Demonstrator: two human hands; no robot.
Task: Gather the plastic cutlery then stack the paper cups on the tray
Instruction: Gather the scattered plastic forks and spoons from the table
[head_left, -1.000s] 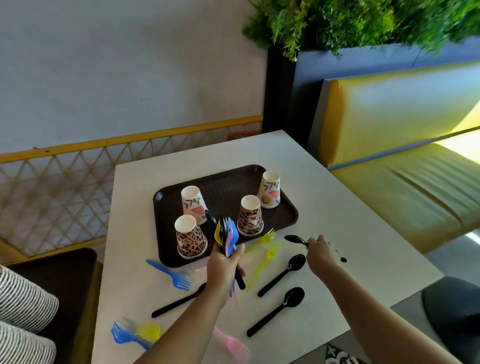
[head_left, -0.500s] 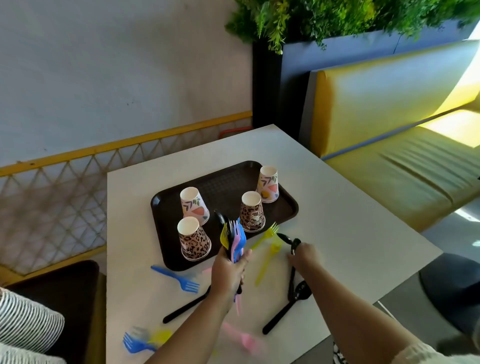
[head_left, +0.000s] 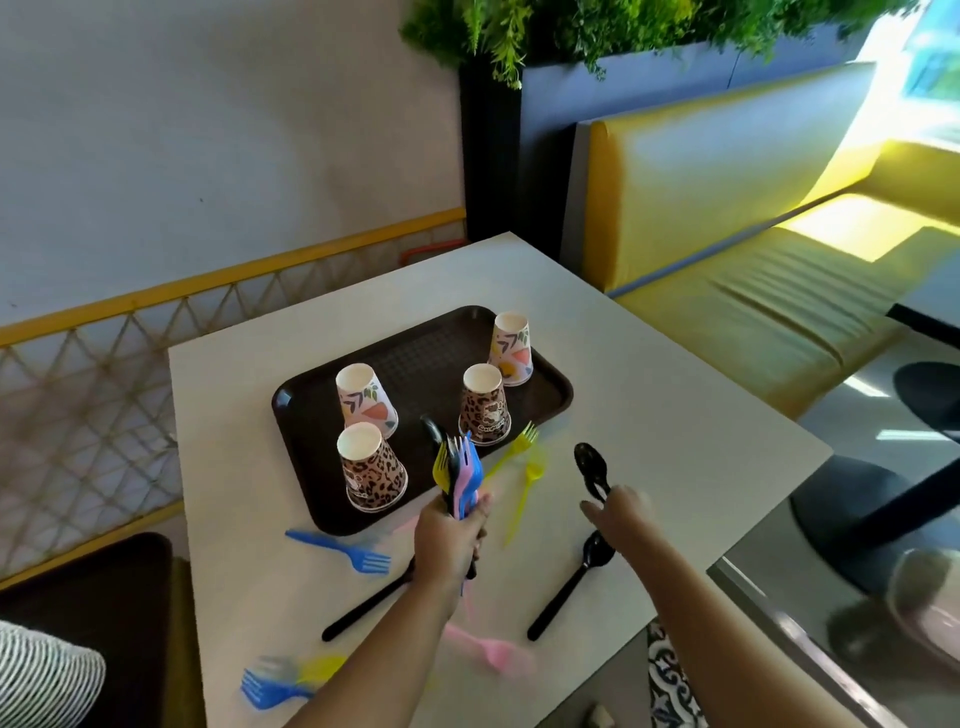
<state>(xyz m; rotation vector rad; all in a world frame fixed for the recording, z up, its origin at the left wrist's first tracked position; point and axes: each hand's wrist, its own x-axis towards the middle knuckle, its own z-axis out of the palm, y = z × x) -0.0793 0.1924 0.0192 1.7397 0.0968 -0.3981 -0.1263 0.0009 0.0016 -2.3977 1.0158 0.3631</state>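
Head view: left hand (head_left: 451, 540) grips cutlery bundle (head_left: 460, 475), right hand (head_left: 618, 512) holds black spoon (head_left: 592, 467).

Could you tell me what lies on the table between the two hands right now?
In the head view, a yellow fork and a second yellow fork lie on the table between the left hand and right hand.

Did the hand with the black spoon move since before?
Yes. The right hand lifted its black spoon and swung left, from beyond the tray's right corner toward the yellow forks.
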